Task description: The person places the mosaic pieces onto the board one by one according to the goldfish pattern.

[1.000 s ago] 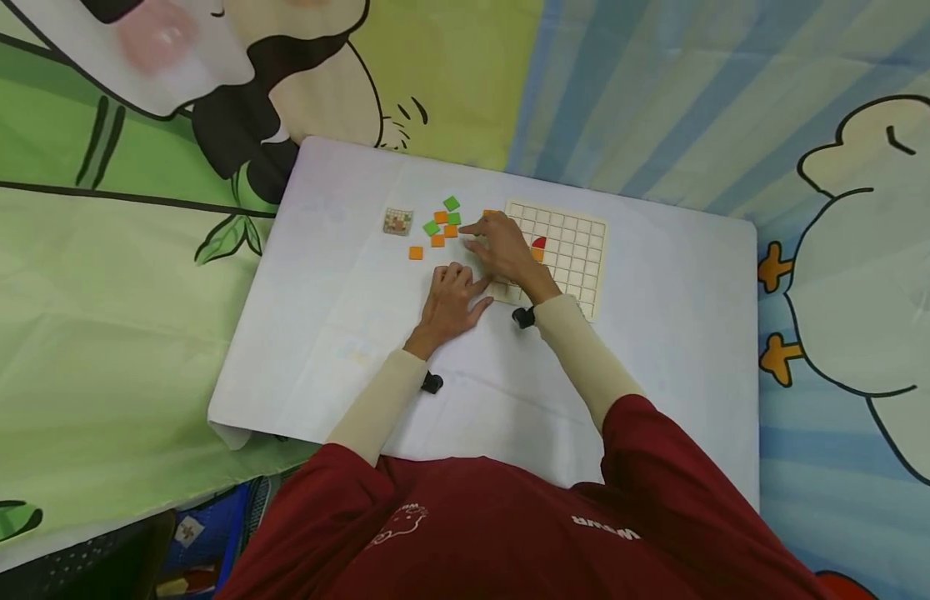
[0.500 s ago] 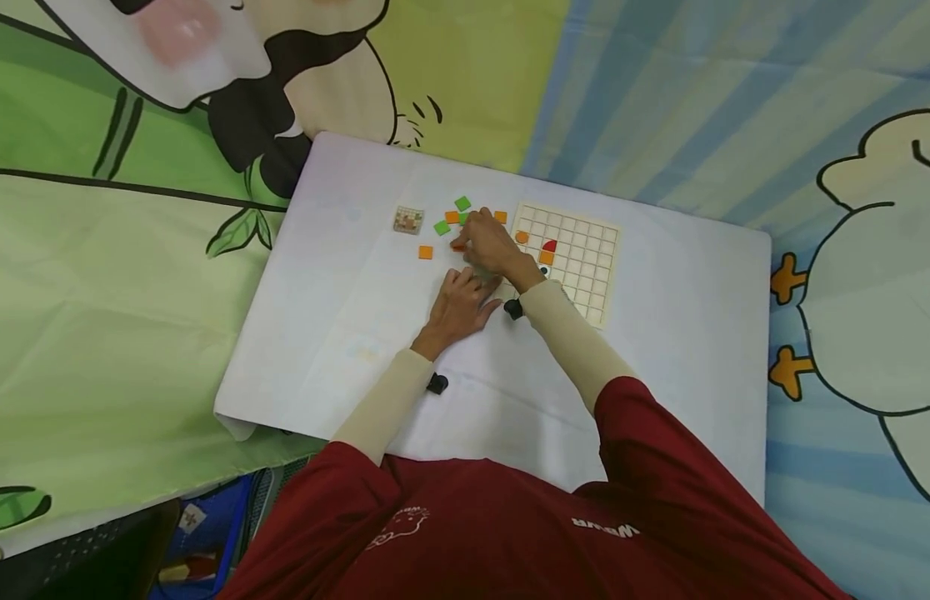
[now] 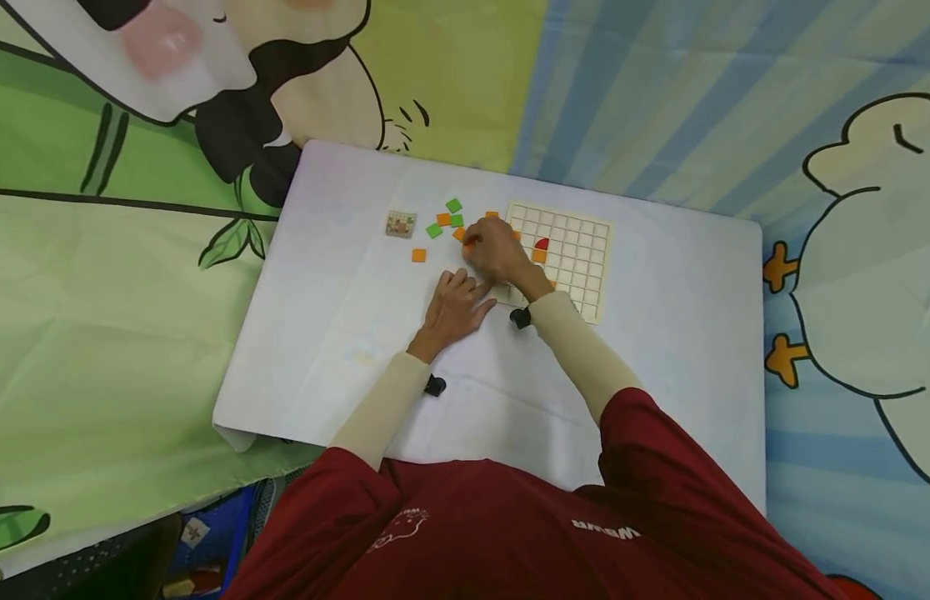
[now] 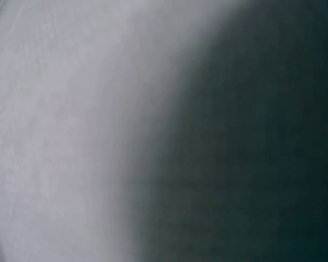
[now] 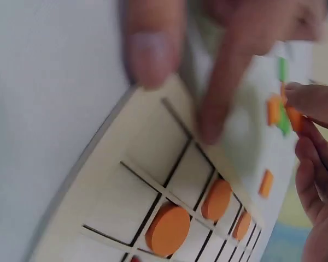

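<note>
My right hand (image 3: 498,250) reaches over the left edge of the pale gridded board (image 3: 581,267). In the right wrist view its thumb and fingers pinch a small orange tile (image 5: 294,119). My left hand (image 3: 453,305) lies at the board's near left corner, its thumb and a finger touching the board's rim in the right wrist view. On the board sit a red quarter-round piece (image 3: 542,243), an orange square tile (image 3: 539,256) and orange round pieces (image 5: 168,229). The left wrist view is mostly a dark blur over white cloth.
Left of the board lie loose green tiles (image 3: 434,231) and orange tiles (image 3: 418,256). A small patterned square (image 3: 401,224) is further left. A white cloth covers the table (image 3: 322,333); printed curtains hang behind it.
My right hand has gone from a pointing reach over the loose tiles to a pinch on an orange tile, drawn slightly right toward the board. My left hand stays at the board's corner.
</note>
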A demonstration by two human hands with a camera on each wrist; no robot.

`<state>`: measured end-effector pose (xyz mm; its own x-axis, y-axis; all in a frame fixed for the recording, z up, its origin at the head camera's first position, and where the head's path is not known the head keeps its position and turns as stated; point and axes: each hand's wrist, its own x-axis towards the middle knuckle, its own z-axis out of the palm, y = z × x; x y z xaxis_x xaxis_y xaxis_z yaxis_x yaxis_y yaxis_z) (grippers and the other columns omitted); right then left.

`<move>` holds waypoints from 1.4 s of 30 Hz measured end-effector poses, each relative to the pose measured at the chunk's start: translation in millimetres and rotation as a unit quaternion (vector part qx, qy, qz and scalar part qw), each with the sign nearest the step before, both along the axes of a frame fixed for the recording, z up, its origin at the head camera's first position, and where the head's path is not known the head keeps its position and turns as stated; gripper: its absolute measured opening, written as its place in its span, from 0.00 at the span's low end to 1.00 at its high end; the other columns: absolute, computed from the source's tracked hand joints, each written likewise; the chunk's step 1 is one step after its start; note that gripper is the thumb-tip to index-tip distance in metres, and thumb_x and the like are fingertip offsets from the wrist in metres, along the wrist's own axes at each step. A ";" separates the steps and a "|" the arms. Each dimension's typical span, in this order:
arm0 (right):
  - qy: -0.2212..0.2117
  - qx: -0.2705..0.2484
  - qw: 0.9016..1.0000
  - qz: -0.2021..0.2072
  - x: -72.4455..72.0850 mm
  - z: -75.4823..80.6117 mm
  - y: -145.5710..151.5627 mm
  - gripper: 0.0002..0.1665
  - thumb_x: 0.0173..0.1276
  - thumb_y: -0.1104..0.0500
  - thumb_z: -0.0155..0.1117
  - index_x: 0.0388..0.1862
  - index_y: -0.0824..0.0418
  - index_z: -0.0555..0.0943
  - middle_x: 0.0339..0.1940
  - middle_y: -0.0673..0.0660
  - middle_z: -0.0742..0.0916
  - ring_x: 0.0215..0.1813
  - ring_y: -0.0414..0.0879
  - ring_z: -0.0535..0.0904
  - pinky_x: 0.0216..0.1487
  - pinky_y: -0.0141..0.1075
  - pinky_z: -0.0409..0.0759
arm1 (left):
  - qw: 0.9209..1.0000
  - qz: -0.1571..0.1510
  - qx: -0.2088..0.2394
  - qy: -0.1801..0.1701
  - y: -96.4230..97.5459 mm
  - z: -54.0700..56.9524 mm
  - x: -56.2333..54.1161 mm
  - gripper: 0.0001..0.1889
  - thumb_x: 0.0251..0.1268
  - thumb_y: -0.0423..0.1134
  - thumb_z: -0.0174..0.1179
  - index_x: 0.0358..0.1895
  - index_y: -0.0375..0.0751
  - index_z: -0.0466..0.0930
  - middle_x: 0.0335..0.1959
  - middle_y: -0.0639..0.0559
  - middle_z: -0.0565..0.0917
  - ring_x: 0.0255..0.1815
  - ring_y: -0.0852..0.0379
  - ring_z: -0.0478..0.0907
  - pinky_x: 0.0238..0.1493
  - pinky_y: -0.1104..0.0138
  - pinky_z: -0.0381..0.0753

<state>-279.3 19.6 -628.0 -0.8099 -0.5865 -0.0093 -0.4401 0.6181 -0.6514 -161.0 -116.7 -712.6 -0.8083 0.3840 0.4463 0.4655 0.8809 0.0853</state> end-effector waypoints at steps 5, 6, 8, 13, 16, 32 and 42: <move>-0.002 -0.116 0.987 -0.111 6.8 6.1 30.0 0.08 0.70 0.61 0.77 0.45 0.64 0.93 0.47 0.63 0.93 0.50 0.60 0.85 0.55 0.48 0.80 | 1.000 -0.003 0.013 -0.027 -1.9 3.1 3.4 0.23 0.78 0.58 0.65 0.68 0.55 0.88 0.33 0.52 0.88 0.41 0.50 0.76 0.48 0.56 0.69; -0.002 -0.127 0.984 -0.128 10.1 5.4 39.3 0.09 0.70 0.61 0.77 0.45 0.64 0.93 0.47 0.64 0.93 0.50 0.61 0.85 0.53 0.47 0.80 | 0.999 -0.004 0.015 -0.034 -1.6 3.5 5.1 0.23 0.79 0.58 0.65 0.69 0.55 0.88 0.33 0.52 0.89 0.42 0.50 0.76 0.49 0.56 0.69; 0.004 -0.134 0.979 -0.156 18.6 3.3 60.1 0.09 0.70 0.61 0.78 0.44 0.65 0.93 0.45 0.64 0.92 0.48 0.61 0.85 0.51 0.47 0.80 | 0.999 -0.006 0.015 -0.046 -1.1 3.5 8.6 0.23 0.79 0.58 0.64 0.69 0.55 0.87 0.33 0.52 0.89 0.42 0.50 0.77 0.49 0.56 0.69; 0.030 -0.109 0.974 -0.196 40.3 -2.4 108.7 0.08 0.68 0.62 0.80 0.41 0.67 0.93 0.42 0.66 0.92 0.46 0.61 0.84 0.52 0.48 0.76 | 0.999 -0.005 0.020 -0.047 -0.5 1.5 13.2 0.23 0.79 0.57 0.65 0.69 0.54 0.87 0.34 0.52 0.89 0.43 0.50 0.76 0.49 0.56 0.69; 0.032 -0.088 0.976 -0.197 50.5 -5.8 128.3 0.08 0.67 0.64 0.81 0.41 0.69 0.93 0.42 0.67 0.93 0.48 0.62 0.85 0.55 0.52 0.77 | 0.999 -0.004 0.026 -0.037 -0.5 -1.0 13.5 0.23 0.78 0.56 0.66 0.69 0.53 0.87 0.33 0.52 0.89 0.42 0.50 0.76 0.50 0.56 0.69; 0.046 -0.046 0.981 -0.180 65.8 -35.4 143.5 0.11 0.77 0.66 0.71 0.49 0.76 0.91 0.58 0.67 0.90 0.64 0.63 0.81 0.69 0.55 0.76 | 0.999 -0.006 0.036 -0.029 -0.4 -0.7 7.8 0.24 0.79 0.57 0.65 0.70 0.53 0.87 0.33 0.53 0.90 0.40 0.51 0.75 0.49 0.57 0.69; 0.084 -0.040 0.980 -0.176 72.7 -34.6 142.6 0.14 0.79 0.66 0.66 0.54 0.76 0.90 0.61 0.69 0.89 0.65 0.65 0.79 0.71 0.57 0.73 | 0.999 -0.004 0.036 -0.028 2.2 3.9 7.1 0.23 0.77 0.56 0.67 0.69 0.53 0.87 0.31 0.52 0.89 0.39 0.51 0.74 0.48 0.57 0.69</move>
